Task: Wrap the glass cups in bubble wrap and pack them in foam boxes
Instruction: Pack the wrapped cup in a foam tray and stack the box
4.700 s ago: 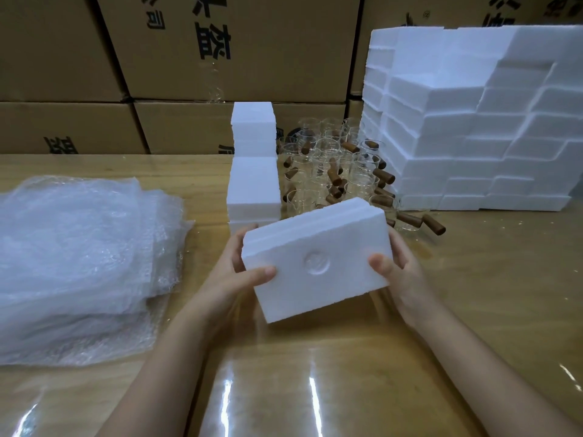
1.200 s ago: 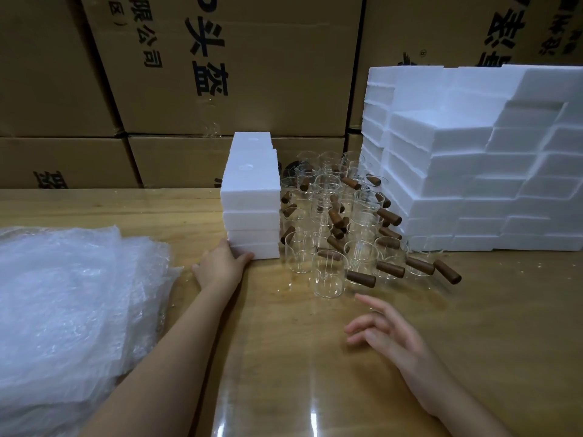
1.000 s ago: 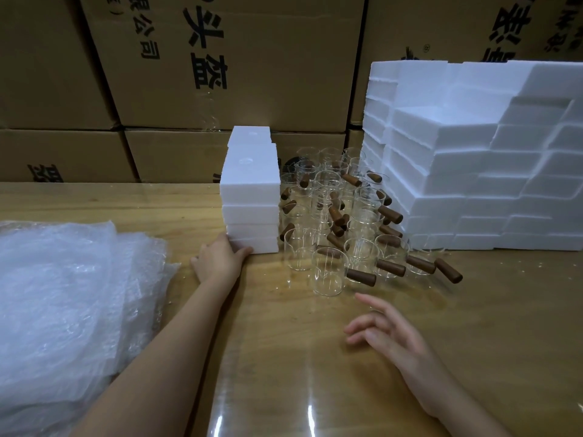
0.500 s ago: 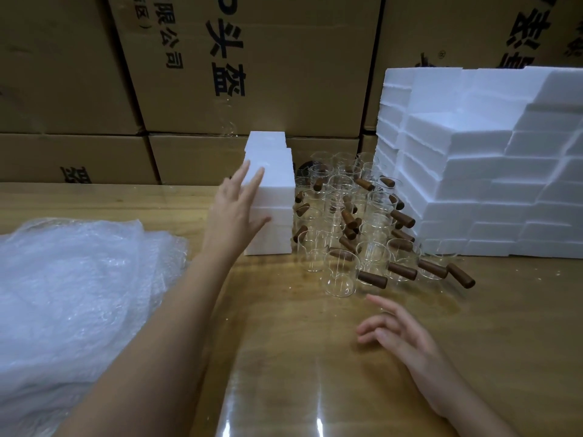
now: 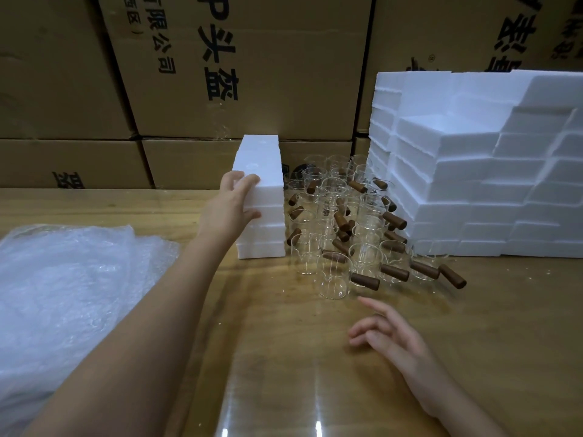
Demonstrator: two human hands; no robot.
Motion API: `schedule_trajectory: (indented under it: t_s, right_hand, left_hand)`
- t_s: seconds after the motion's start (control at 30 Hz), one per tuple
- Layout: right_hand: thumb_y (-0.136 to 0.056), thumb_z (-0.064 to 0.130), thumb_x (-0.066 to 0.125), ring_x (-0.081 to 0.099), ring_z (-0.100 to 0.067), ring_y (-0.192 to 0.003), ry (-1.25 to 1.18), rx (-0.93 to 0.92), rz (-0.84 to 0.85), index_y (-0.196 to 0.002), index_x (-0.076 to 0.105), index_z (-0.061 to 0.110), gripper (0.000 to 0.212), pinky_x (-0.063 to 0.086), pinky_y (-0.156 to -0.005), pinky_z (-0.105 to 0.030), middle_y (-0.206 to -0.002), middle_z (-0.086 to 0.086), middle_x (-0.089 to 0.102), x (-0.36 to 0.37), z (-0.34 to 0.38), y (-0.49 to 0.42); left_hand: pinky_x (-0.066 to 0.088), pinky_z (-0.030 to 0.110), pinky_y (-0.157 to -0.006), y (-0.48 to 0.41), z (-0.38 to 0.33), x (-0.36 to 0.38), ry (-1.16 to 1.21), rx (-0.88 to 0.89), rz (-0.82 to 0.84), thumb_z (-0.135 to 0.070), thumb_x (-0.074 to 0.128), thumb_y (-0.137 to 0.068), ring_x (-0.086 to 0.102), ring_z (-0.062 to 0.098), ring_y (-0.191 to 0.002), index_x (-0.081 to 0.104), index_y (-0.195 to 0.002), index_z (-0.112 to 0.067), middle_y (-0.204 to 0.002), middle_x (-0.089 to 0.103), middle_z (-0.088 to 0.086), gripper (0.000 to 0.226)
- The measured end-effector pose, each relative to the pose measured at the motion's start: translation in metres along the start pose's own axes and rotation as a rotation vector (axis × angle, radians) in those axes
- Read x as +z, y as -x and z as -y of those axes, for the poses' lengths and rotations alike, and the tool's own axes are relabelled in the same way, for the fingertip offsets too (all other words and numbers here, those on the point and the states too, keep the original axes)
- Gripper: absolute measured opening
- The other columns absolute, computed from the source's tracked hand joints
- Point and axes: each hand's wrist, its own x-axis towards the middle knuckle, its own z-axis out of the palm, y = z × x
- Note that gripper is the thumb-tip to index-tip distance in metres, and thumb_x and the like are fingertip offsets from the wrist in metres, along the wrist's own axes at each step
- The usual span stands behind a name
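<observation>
Glass cups point(image 5: 369, 234): lots of bare cups with brown wooden handles stand close together on the table point(image 5: 284, 373), between two heaps of white foam. None of them has wrap on it.
Nearest glass cup point(image 5: 332, 279): it stands at the front of the bunch, upright and empty, near the right hand.
Small stack of foam boxes point(image 5: 263, 238): it stands just left of the cups. I think these are closed, but I cannot tell what is inside.
Top foam box point(image 5: 271, 184): it sits on the small stack, with the left hand on its near corner.
Left hand point(image 5: 230, 206): its fingers bend over the top edge and its thumb presses the side, so it grips the box.
Right hand point(image 5: 394, 339): it hovers low over the table with its fingers loosely spread. It holds nothing.
Bubble wrap point(image 5: 72, 294): a big soft heap of sheets lies on the left, well apart from the cups.
Big foam pile point(image 5: 473, 190): many more boxes are stacked like steps on the right.
Cardboard boxes point(image 5: 252, 74): they make a wall behind everything.
How far along: I think most of the job is left. Many cups need wrapping and packing.
</observation>
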Motion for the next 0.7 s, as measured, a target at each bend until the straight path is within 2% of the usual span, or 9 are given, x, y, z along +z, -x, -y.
schedule_trajectory:
  t_s: [0.07, 0.13, 0.17, 0.27, 0.33, 0.47, 0.57, 0.63, 0.7]
  right_hand:
    - [-0.082, 0.028, 0.065, 0.068, -0.026, -0.09, 0.001, 0.005, -0.002, -0.129, 0.048, 0.016, 0.051, 0.05, -0.08, -0.021, -0.095, -0.013, 0.07, 0.0, 0.0, 0.0]
    - [-0.081, 0.023, 0.061, 0.068, -0.025, -0.09, 0.011, 0.009, 0.0, -0.129, 0.048, 0.017, 0.05, 0.05, -0.08, -0.021, -0.095, -0.012, 0.07, -0.001, 0.0, 0.0]
    - [-0.079, 0.022, 0.059, 0.068, -0.025, -0.09, 0.015, 0.011, 0.001, -0.129, 0.048, 0.017, 0.051, 0.05, -0.08, -0.02, -0.095, -0.011, 0.07, -0.001, 0.0, 0.0]
    - [-0.082, 0.02, 0.06, 0.068, -0.025, -0.09, 0.012, 0.007, 0.0, -0.128, 0.048, 0.016, 0.048, 0.049, -0.079, -0.02, -0.094, -0.012, 0.07, 0.0, 0.001, 0.0]
    - [-0.085, 0.02, 0.062, 0.068, -0.025, -0.09, 0.007, 0.005, -0.001, -0.129, 0.048, 0.015, 0.046, 0.049, -0.079, -0.02, -0.094, -0.013, 0.07, 0.0, 0.001, 0.0]
    - [-0.08, 0.018, 0.058, 0.068, -0.026, -0.089, 0.014, 0.002, 0.002, -0.128, 0.049, 0.015, 0.05, 0.05, -0.08, -0.021, -0.094, -0.013, 0.07, -0.001, 0.001, 0.0]
    - [-0.08, 0.018, 0.058, 0.068, -0.026, -0.089, 0.01, -0.004, 0.002, -0.128, 0.049, 0.015, 0.049, 0.05, -0.08, -0.021, -0.094, -0.013, 0.069, -0.001, -0.001, 0.0]
    - [-0.079, 0.02, 0.058, 0.068, -0.026, -0.089, 0.012, -0.002, 0.004, -0.128, 0.05, 0.016, 0.049, 0.049, -0.08, -0.021, -0.094, -0.012, 0.07, -0.002, -0.002, 0.0]
    - [-0.079, 0.021, 0.058, 0.068, -0.026, -0.09, 0.013, -0.002, 0.003, -0.127, 0.05, 0.016, 0.048, 0.049, -0.08, -0.02, -0.094, -0.011, 0.07, -0.002, -0.002, 0.0]
  left_hand:
    - [0.05, 0.037, -0.072, -0.003, -0.002, -0.002, -0.049, 0.018, 0.007, -0.029, 0.074, -0.081, 0.055, 0.033, -0.11, 0.045, -0.129, -0.024, -0.146, 0.036, 0.002, 0.056]
    - [0.043, 0.043, -0.095, -0.007, -0.004, -0.006, -0.151, 0.061, 0.035, -0.033, 0.075, -0.079, 0.037, 0.036, -0.133, 0.046, -0.129, -0.023, -0.148, 0.039, 0.001, 0.059]
    - [0.042, 0.042, -0.096, -0.01, -0.005, -0.009, -0.19, 0.076, 0.043, -0.036, 0.076, -0.078, 0.034, 0.032, -0.135, 0.046, -0.128, -0.023, -0.146, 0.043, 0.0, 0.06]
    - [0.041, 0.038, -0.088, -0.018, -0.008, -0.016, -0.214, 0.094, 0.058, -0.037, 0.079, -0.074, 0.045, 0.026, -0.122, 0.047, -0.123, -0.021, -0.13, 0.056, 0.001, 0.061]
    - [0.039, 0.037, -0.089, -0.021, -0.009, -0.018, -0.243, 0.098, 0.069, -0.038, 0.079, -0.074, 0.047, 0.025, -0.118, 0.047, -0.124, -0.022, -0.129, 0.057, 0.001, 0.062]
    - [0.036, 0.04, -0.096, -0.02, -0.008, -0.014, -0.238, 0.089, 0.057, -0.039, 0.078, -0.075, 0.045, 0.025, -0.123, 0.046, -0.128, -0.022, -0.131, 0.055, 0.0, 0.063]
    - [0.034, 0.041, -0.101, -0.018, -0.008, -0.014, -0.24, 0.105, 0.085, -0.038, 0.077, -0.077, 0.041, 0.026, -0.128, 0.042, -0.134, -0.022, -0.14, 0.049, 0.002, 0.069]
    - [0.027, 0.046, -0.111, -0.015, -0.009, -0.015, -0.188, 0.071, 0.119, -0.039, 0.075, -0.078, 0.026, 0.028, -0.141, 0.029, -0.146, -0.024, -0.154, 0.03, 0.003, 0.084]
    - [0.02, 0.048, -0.115, -0.002, -0.013, -0.015, -0.023, 0.003, 0.007, -0.04, 0.073, -0.078, 0.015, 0.03, -0.145, 0.024, -0.149, -0.022, -0.158, 0.017, 0.007, 0.088]
